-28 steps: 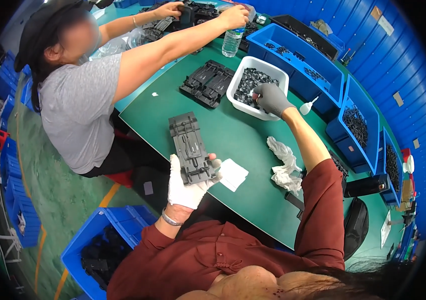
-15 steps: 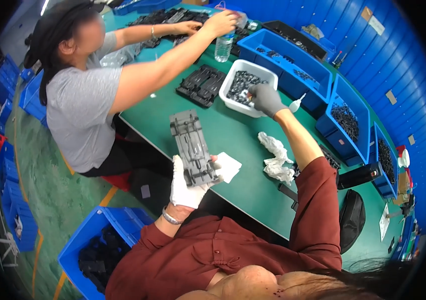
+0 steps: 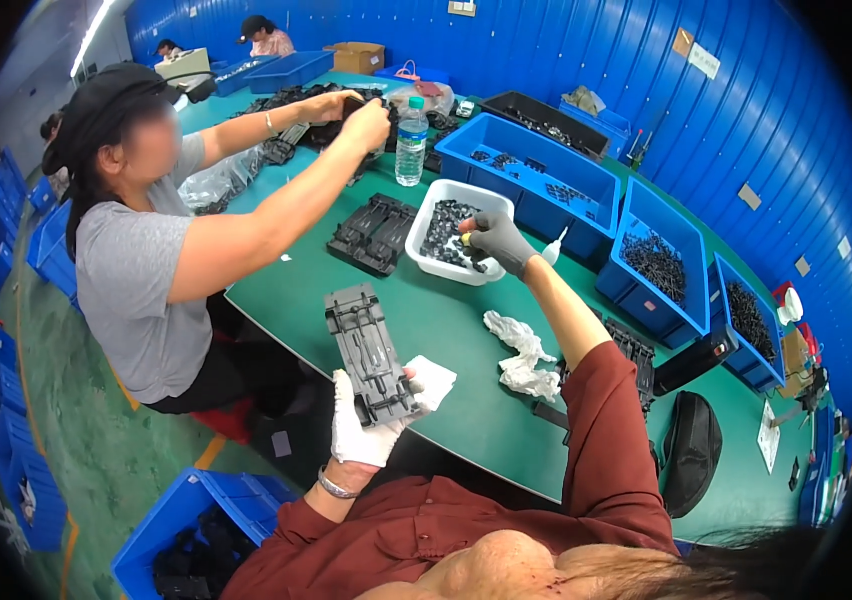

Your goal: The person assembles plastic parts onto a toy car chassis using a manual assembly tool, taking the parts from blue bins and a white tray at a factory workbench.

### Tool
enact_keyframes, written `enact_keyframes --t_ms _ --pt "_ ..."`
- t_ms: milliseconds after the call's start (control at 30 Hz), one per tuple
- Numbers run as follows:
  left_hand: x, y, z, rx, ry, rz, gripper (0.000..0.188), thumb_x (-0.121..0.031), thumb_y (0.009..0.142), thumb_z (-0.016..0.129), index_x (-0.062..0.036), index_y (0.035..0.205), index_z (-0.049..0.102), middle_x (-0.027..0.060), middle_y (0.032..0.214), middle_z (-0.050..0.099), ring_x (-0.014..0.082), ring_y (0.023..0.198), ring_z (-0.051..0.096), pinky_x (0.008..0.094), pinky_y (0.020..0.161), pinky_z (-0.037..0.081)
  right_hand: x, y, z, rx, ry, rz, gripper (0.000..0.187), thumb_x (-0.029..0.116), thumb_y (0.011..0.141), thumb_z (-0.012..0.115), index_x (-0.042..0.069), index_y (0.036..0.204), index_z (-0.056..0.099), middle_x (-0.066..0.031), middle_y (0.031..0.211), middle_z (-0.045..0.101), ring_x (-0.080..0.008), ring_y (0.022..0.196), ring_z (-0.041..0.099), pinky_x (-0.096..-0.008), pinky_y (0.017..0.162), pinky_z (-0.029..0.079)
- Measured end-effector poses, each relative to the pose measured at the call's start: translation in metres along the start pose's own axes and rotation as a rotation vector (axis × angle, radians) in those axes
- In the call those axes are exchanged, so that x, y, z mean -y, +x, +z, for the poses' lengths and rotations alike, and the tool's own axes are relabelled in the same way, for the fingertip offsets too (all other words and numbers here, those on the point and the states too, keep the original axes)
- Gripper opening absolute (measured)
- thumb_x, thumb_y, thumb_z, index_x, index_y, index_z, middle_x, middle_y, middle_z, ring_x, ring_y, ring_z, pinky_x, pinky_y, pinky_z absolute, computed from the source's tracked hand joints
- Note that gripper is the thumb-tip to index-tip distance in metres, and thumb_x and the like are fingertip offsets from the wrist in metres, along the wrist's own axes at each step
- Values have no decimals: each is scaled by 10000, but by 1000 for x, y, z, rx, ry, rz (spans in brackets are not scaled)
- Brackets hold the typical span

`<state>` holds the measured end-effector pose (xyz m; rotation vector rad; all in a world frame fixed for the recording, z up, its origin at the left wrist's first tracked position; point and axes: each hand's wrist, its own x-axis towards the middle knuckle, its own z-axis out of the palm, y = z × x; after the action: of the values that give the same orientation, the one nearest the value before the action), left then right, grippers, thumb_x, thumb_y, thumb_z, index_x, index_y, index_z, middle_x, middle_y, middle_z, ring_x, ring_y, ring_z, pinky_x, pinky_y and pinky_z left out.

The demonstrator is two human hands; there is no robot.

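Observation:
A dark grey plastic toy car chassis (image 3: 371,350) lies tilted in my left hand (image 3: 356,435), which wears a white glove and grips its near end. My right hand (image 3: 499,243), in a grey glove, is over the right side of a white tub (image 3: 446,271) of small black parts (image 3: 443,228). Its fingers are pinched together, with a yellowish fingertip showing; whatever they hold is too small to make out. Left of the tub, more dark chassis pieces (image 3: 374,232) lie on the green table (image 3: 436,330).
Blue bins (image 3: 658,275) of black parts line the table's back and right. A water bottle (image 3: 411,145), a small white squeeze bottle (image 3: 554,247), crumpled white cloth (image 3: 521,355) and a black pouch (image 3: 693,455) stand or lie around. A co-worker (image 3: 141,250) sits at left.
The view has tilted up, showing more of the room. My right hand has drawn up slightly from the parts. The co-worker's hands have moved away from the bottle and come together on a dark piece.

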<state>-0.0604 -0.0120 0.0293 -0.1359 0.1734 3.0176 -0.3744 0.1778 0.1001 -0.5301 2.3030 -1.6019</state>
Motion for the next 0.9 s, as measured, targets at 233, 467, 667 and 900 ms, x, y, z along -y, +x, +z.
enact_keyframes --t_ms 233,467,667,900 --pt "8 0 9 28 4 -57 788 -705 991 352 -45 1392 511 223 1250 616 398 1137 608 593 933 531 19 -49 -4 75 399 80 225 21 902 637 -60 1111 660 -109 948 691 -156 825 698 -271 757 593" --pt "35 5 22 195 171 -102 813 -697 991 364 -28 1444 450 200 1378 570 330 1122 638 542 926 554 29 -128 12 143 484 124 132 57 929 668 -19 1035 647 -73 901 654 -129 769 639 -278 704 544" --pt "60 14 35 178 243 -138 806 -684 1001 358 -31 1465 439 164 1489 493 336 1110 641 539 901 560 27 -182 16 77 409 81 99 38 921 628 -18 1001 639 -63 885 645 -133 755 616 -275 688 516" --pt "88 12 36 179 312 -200 821 -685 1003 355 -52 1526 368 151 1544 437 358 1101 634 549 882 557 25 -236 12 43 519 164 112 50 943 634 -14 1033 613 -69 924 631 -180 870 719 -264 736 553"
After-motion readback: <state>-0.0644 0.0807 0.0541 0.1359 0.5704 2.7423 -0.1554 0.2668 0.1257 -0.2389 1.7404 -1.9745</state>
